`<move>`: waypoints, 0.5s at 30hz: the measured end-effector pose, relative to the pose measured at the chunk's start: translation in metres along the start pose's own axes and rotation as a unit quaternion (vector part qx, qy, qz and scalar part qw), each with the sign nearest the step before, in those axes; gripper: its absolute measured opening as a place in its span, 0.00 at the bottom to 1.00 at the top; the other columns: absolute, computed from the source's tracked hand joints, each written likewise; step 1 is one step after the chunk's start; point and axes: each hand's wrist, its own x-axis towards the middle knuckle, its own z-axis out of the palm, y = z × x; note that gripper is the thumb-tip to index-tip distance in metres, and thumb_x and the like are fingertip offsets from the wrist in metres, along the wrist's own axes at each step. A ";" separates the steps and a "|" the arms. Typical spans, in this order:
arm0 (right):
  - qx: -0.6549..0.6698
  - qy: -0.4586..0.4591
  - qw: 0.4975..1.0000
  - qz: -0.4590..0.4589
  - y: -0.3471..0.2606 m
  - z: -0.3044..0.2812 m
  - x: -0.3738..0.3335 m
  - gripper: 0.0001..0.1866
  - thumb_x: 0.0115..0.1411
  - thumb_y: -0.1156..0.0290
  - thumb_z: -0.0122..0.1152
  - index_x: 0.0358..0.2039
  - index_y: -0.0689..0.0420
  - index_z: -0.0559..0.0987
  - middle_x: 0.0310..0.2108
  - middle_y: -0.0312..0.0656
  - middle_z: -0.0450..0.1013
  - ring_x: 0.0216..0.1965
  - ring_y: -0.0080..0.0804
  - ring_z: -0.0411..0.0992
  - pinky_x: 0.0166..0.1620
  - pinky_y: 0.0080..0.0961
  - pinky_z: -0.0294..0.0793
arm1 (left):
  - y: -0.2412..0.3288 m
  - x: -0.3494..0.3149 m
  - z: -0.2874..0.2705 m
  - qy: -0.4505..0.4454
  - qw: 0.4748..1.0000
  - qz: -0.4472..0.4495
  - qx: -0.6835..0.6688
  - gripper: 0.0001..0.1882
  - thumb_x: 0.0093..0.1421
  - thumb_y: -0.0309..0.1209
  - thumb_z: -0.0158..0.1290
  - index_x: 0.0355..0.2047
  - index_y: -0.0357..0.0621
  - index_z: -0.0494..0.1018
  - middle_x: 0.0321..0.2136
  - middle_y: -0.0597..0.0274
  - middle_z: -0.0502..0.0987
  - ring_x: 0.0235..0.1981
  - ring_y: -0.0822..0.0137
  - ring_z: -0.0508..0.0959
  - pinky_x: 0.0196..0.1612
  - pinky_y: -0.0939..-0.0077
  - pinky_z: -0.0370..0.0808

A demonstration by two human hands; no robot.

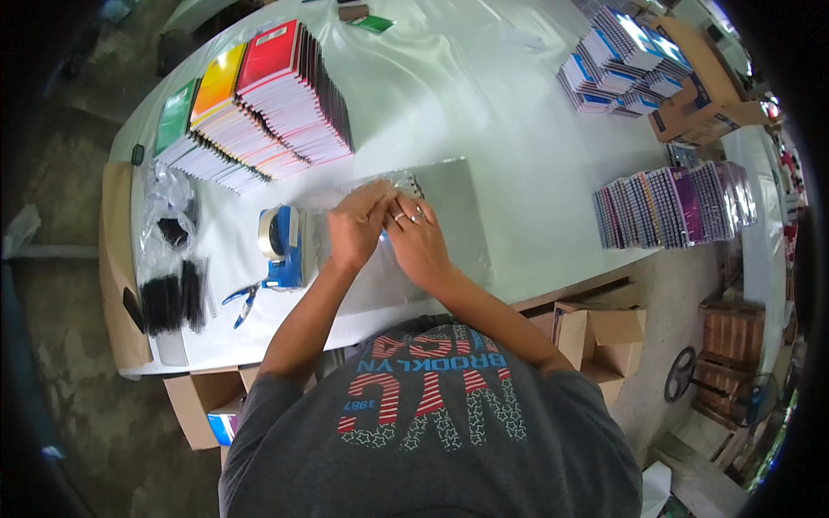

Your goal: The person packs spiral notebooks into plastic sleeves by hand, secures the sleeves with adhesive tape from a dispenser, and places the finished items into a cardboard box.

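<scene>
Both forearms rise from the near edge of the table and slant inward, so the left hand and right hand meet over its near half. Each wrist is raised a little, with the back of the hand upward and the fingers bent. The fingertips bunch together, touching or almost so, the left thumb tucked in toward the right fingers. A ring shows on the right hand. The grips look narrow, but the fingers cover whatever lies between them, so I cannot tell whether either hand is pinching anything.

Below the hands, a clear plastic sheet lies flat near the middle of the table's near edge; whether it is one layer or several is hard to make out. Just beyond the fingers, a bit of dark spiral binding shows, most of it hidden.

Left of the left hand stands a blue tape dispenser, with blue-handled pliers beside it, nearer the near edge. Black coils lie by the near left corner, some blurring together. Tall stacks of notebooks stand toward the left edge. Open cardboard boxes sit below the near edge, partly cut off by the tabletop and the person's body.
</scene>
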 end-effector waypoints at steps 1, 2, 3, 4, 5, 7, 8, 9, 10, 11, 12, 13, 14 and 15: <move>0.005 0.007 1.000 0.000 0.001 0.002 0.001 0.13 0.53 0.73 0.53 0.40 0.59 0.76 0.42 0.41 0.74 0.53 0.34 0.66 0.55 0.34 0.62 | 0.002 -0.001 0.002 0.019 1.000 -0.016 -0.014 0.07 0.55 0.25 0.55 0.34 0.39 0.78 0.35 0.50 0.79 0.36 0.57 0.80 0.40 0.71 0.76; 0.009 0.003 1.000 -0.001 0.004 0.002 -0.001 0.13 0.53 0.73 0.53 0.40 0.59 0.76 0.42 0.41 0.74 0.53 0.34 0.66 0.55 0.34 0.62 | 0.004 -0.002 0.000 0.020 0.999 -0.022 -0.012 0.07 0.55 0.25 0.55 0.34 0.39 0.78 0.35 0.50 0.79 0.36 0.57 0.80 0.40 0.71 0.76; 0.064 0.041 0.997 -0.020 0.012 0.002 -0.003 0.14 0.53 0.76 0.54 0.42 0.59 0.75 0.42 0.42 0.74 0.52 0.34 0.66 0.54 0.34 0.63 | 0.008 0.000 -0.003 -0.009 0.996 -0.088 -0.022 0.07 0.56 0.25 0.55 0.35 0.39 0.78 0.35 0.49 0.79 0.37 0.56 0.79 0.42 0.71 0.76; 0.119 0.080 0.989 -0.040 0.016 0.004 -0.004 0.15 0.53 0.79 0.54 0.43 0.59 0.74 0.42 0.42 0.74 0.52 0.34 0.66 0.54 0.34 0.63 | 0.010 0.001 -0.005 -0.038 0.987 -0.154 -0.032 0.08 0.56 0.25 0.55 0.36 0.39 0.77 0.36 0.49 0.78 0.39 0.55 0.79 0.43 0.71 0.76; 0.123 0.077 0.988 -0.044 0.017 0.012 -0.007 0.15 0.53 0.79 0.54 0.43 0.59 0.74 0.42 0.42 0.74 0.52 0.34 0.66 0.54 0.34 0.63 | 0.008 0.001 -0.005 -0.033 0.987 -0.157 -0.031 0.08 0.56 0.25 0.55 0.36 0.39 0.77 0.36 0.49 0.78 0.39 0.55 0.79 0.43 0.71 0.76; 0.231 0.230 0.945 0.010 0.017 0.024 -0.009 0.23 0.51 0.85 0.55 0.49 0.57 0.69 0.43 0.43 0.73 0.50 0.34 0.68 0.52 0.34 0.65 | 0.004 -0.001 -0.005 -0.044 0.999 -0.010 0.025 0.09 0.54 0.24 0.54 0.37 0.40 0.77 0.38 0.50 0.78 0.43 0.55 0.78 0.48 0.68 0.74; 0.236 0.227 0.945 0.007 0.018 0.028 -0.012 0.23 0.51 0.85 0.55 0.49 0.57 0.69 0.43 0.43 0.73 0.50 0.34 0.68 0.52 0.34 0.65 | 0.005 -0.003 -0.005 -0.039 0.999 -0.015 0.027 0.09 0.54 0.24 0.54 0.37 0.40 0.77 0.38 0.50 0.78 0.43 0.55 0.78 0.48 0.68 0.74; 0.223 0.221 0.949 0.030 0.015 0.025 -0.010 0.27 0.50 0.86 0.56 0.52 0.55 0.67 0.44 0.43 0.73 0.49 0.35 0.69 0.51 0.33 0.65 | 0.008 -0.008 -0.004 -0.041 0.993 0.053 0.096 0.10 0.53 0.23 0.54 0.37 0.41 0.77 0.39 0.51 0.78 0.44 0.56 0.78 0.50 0.66 0.73; 0.219 0.215 0.951 0.040 0.014 0.021 -0.008 0.29 0.49 0.87 0.56 0.53 0.55 0.66 0.44 0.44 0.73 0.48 0.35 0.70 0.51 0.33 0.65 | 0.010 -0.012 -0.003 -0.044 0.978 0.119 0.165 0.11 0.52 0.22 0.54 0.37 0.42 0.78 0.39 0.53 0.78 0.45 0.56 0.77 0.52 0.64 0.72; 0.215 0.210 0.953 0.049 0.014 0.018 -0.004 0.31 0.49 0.87 0.57 0.54 0.54 0.65 0.44 0.44 0.73 0.48 0.35 0.70 0.50 0.33 0.65 | 0.011 -0.016 0.001 -0.030 0.977 0.122 0.171 0.11 0.50 0.21 0.54 0.34 0.44 0.78 0.40 0.55 0.79 0.46 0.59 0.77 0.52 0.62 0.72; 0.225 0.155 0.960 0.055 0.015 0.008 0.003 0.30 0.49 0.86 0.57 0.54 0.53 0.65 0.44 0.42 0.73 0.47 0.35 0.71 0.49 0.33 0.66 | 0.011 -0.023 0.001 -0.027 0.978 0.116 0.174 0.11 0.50 0.21 0.54 0.34 0.44 0.78 0.40 0.55 0.79 0.46 0.59 0.77 0.52 0.62 0.72; 0.234 0.100 0.965 0.060 0.017 0.002 0.006 0.30 0.50 0.85 0.58 0.54 0.53 0.66 0.43 0.41 0.74 0.45 0.35 0.72 0.48 0.33 0.66 | 0.009 -0.030 0.002 -0.017 0.977 0.122 0.174 0.10 0.50 0.20 0.53 0.33 0.44 0.77 0.40 0.55 0.79 0.46 0.60 0.77 0.52 0.62 0.72; 0.239 0.095 0.965 0.056 0.018 0.001 0.005 0.30 0.50 0.85 0.58 0.54 0.53 0.66 0.43 0.41 0.74 0.45 0.35 0.72 0.48 0.33 0.66 | 0.008 -0.036 0.003 -0.008 0.976 0.129 0.174 0.10 0.50 0.19 0.53 0.32 0.45 0.77 0.40 0.55 0.78 0.47 0.61 0.77 0.52 0.62 0.72; 0.236 0.070 0.968 0.052 0.021 0.000 0.003 0.30 0.49 0.85 0.59 0.54 0.54 0.66 0.43 0.40 0.75 0.45 0.35 0.72 0.48 0.33 0.66 | 0.008 -0.037 0.001 -0.002 0.976 0.144 0.164 0.12 0.49 0.18 0.53 0.34 0.44 0.75 0.40 0.59 0.79 0.44 0.60 0.78 0.48 0.63 0.73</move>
